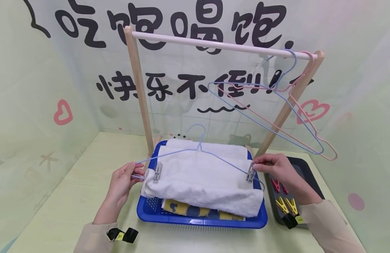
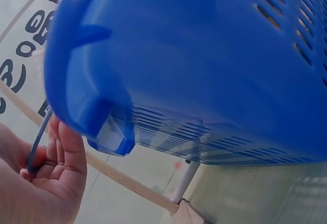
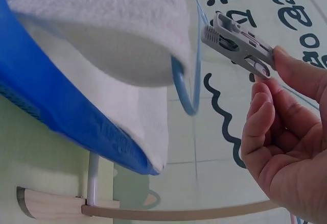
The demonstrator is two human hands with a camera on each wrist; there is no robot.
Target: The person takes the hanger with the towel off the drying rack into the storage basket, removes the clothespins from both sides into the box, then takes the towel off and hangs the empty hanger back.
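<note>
A light-blue wire hanger (image 1: 200,147) lies over a folded white towel (image 1: 198,172), whose front edge is folded up over the hanger's lower part. At the hanger's left end, the curled fingers of my left hand (image 1: 123,179) hold the wire. A grey clothespin (image 1: 158,172) sits upright on the towel near that end. My right hand (image 1: 278,170) pinches the handle end of a second grey clothespin (image 3: 240,45) between thumb and index finger, at the hanger's right arm. The hanger's rounded right end (image 3: 191,99) sticks out of the towel fold.
Beneath the towel stands a blue basket (image 1: 198,222) with a yellow patterned cloth (image 1: 199,211) inside. Behind it rises a rack with a white rail (image 1: 213,43); a blue hanger (image 1: 245,110) and a pink hanger (image 1: 329,153) hang at its right. A dark tray (image 1: 304,167) holds red and yellow clothespins (image 1: 286,205).
</note>
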